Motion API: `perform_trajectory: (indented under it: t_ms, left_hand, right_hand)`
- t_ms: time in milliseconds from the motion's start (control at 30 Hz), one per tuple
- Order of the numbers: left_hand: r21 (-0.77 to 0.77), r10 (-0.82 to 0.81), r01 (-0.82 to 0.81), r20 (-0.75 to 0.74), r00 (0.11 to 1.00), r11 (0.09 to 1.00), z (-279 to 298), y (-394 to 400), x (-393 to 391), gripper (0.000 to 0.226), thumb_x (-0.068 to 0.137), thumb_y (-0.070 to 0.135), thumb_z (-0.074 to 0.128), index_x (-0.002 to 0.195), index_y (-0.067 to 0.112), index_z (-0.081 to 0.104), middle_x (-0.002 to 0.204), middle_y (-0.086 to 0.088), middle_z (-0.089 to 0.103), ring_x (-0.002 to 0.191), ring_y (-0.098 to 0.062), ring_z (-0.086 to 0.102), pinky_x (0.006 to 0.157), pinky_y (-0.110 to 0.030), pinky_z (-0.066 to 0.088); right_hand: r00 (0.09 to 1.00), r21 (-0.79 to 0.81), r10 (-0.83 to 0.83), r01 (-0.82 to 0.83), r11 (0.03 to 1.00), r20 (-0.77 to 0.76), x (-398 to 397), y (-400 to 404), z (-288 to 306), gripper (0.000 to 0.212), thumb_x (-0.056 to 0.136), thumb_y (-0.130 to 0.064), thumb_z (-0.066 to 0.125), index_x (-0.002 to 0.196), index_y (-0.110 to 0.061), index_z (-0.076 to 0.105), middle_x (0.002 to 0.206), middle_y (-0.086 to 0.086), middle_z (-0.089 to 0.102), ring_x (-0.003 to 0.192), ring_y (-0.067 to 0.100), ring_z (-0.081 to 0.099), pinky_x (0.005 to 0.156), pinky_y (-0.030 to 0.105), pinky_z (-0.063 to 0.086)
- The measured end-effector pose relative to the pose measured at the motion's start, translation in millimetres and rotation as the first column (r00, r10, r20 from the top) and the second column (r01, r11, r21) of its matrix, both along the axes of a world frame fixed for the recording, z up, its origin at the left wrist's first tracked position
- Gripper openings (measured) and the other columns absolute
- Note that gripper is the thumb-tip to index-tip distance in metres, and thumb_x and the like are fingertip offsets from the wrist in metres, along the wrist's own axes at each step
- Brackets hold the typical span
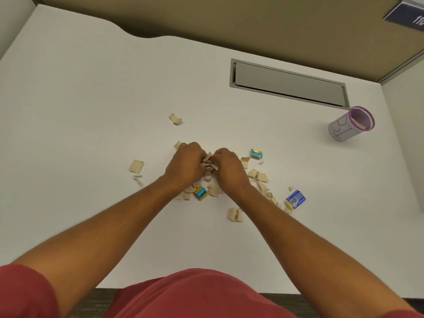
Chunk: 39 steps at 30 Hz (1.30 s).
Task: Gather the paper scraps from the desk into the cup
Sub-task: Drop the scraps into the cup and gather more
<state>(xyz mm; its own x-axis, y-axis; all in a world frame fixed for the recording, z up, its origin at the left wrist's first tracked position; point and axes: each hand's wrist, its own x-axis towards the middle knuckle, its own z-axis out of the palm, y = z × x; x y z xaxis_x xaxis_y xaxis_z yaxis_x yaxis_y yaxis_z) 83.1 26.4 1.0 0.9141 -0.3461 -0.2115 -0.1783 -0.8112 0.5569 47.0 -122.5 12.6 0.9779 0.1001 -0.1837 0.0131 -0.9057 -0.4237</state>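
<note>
Beige paper scraps lie scattered over the middle of the white desk (91, 99). My left hand (187, 165) and my right hand (227, 167) meet over a bunch of scraps (208, 165), fingers curled around it from both sides. Loose scraps lie at the left (136, 166), further back (175, 118), in front (235, 214) and to the right (261, 177). The cup (344, 127), white with a purple mesh rim, stands far off at the right, well away from both hands.
Small printed boxes lie among the scraps: a blue-yellow one (200, 193) under my wrists, another (257, 154) to the right, and a blue one (296, 199). A grey cable hatch (289, 83) is set in the desk behind. A partition wall runs along the back.
</note>
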Motion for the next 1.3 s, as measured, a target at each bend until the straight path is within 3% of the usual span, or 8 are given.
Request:
perform_trajectory:
  t_ms: [233,367,467,633,767,833,1100,1300]
  left_hand:
    - [-0.170,0.152,-0.165,-0.089,0.984,0.972,10,-4,-6,0.029,0.084,0.012,0.074,0.060,0.026,0.066,0.053,0.008,0.053,0.055,-0.012,0.050,0.051,-0.026,0.033]
    - [-0.323,0.245,-0.308,-0.221,0.944,0.895,18,-18,-4,0.039,0.081,0.016,0.085,0.052,0.022,0.061,0.048,0.012,0.051,0.049,-0.006,0.041,0.052,-0.024,0.031]
    - [-0.376,0.251,-0.384,-0.355,0.900,0.844,26,-37,-3,0.044,0.075,0.025,0.092,0.056,0.006,0.058,0.058,-0.004,0.050,0.056,-0.015,0.046,0.056,-0.028,0.038]
    - [-0.510,0.176,-0.489,-0.543,0.821,0.708,44,-85,-6,0.062,0.072,0.007,0.094,0.039,0.022,0.043,0.053,0.006,0.048,0.057,-0.011,0.068,0.064,-0.021,0.060]
    - [-0.580,0.051,-0.535,-0.647,0.761,0.615,62,-136,-8,0.009,0.079,0.001,0.087,0.083,0.006,0.080,0.091,-0.008,0.083,0.094,-0.025,0.081,0.077,-0.024,0.064]
    - [-0.573,0.038,-0.558,-0.677,0.735,0.600,69,-166,-6,0.022,0.080,0.001,0.086,0.100,-0.003,0.078,0.100,-0.011,0.083,0.096,-0.025,0.081,0.079,-0.024,0.064]
    - [-0.597,-0.011,-0.512,-0.658,0.753,0.618,105,-311,26,0.032,0.081,-0.002,0.085,0.112,-0.005,0.075,0.106,-0.012,0.081,0.090,-0.022,0.082,0.077,-0.026,0.066]
    - [-0.563,0.007,-0.444,-0.614,0.789,0.697,127,-417,64,0.039,0.079,-0.008,0.084,0.116,-0.005,0.073,0.111,-0.017,0.078,0.093,-0.028,0.079,0.081,-0.035,0.067]
  right_hand:
    - [0.949,0.288,-0.305,0.315,0.904,-0.082,-2,-23,10,0.012,0.088,-0.012,0.072,0.096,-0.009,0.081,0.090,0.004,0.077,0.080,0.020,0.068,0.072,0.031,0.051]
    - [0.840,0.514,-0.425,0.542,0.664,-0.337,-6,-55,20,0.014,0.081,-0.005,0.080,0.095,-0.006,0.080,0.093,0.011,0.076,0.091,0.033,0.076,0.087,0.044,0.063]
    - [0.773,0.659,-0.387,0.633,0.407,-0.503,-12,-81,30,0.019,0.079,0.003,0.082,0.097,0.003,0.078,0.100,0.026,0.074,0.085,0.030,0.078,0.079,0.032,0.064]
    - [0.719,0.712,-0.307,0.685,0.156,-0.624,-23,-138,44,0.024,0.082,0.005,0.079,0.105,0.008,0.073,0.092,0.015,0.075,0.082,0.025,0.077,0.078,0.025,0.062]
    - [0.676,0.707,-0.293,0.707,0.001,-0.676,-30,-196,56,0.027,0.081,0.006,0.080,0.107,0.007,0.072,0.095,0.019,0.077,0.093,0.033,0.078,0.080,0.027,0.063]
    - [0.665,0.711,-0.313,0.702,-0.048,-0.678,-33,-227,62,0.026,0.081,0.007,0.079,0.105,0.008,0.073,0.100,0.021,0.078,0.095,0.036,0.077,0.079,0.027,0.063]
    - [0.629,0.779,-0.524,0.616,-0.114,-0.574,-19,-360,99,0.023,0.084,0.012,0.072,0.107,0.013,0.070,0.112,0.024,0.074,0.088,0.030,0.077,0.073,0.028,0.064]
    - [0.547,0.651,-0.731,0.736,0.188,-0.408,30,-430,121,0.039,0.074,0.003,0.084,0.112,0.004,0.072,0.111,0.016,0.072,0.097,0.027,0.074,0.084,0.035,0.065]
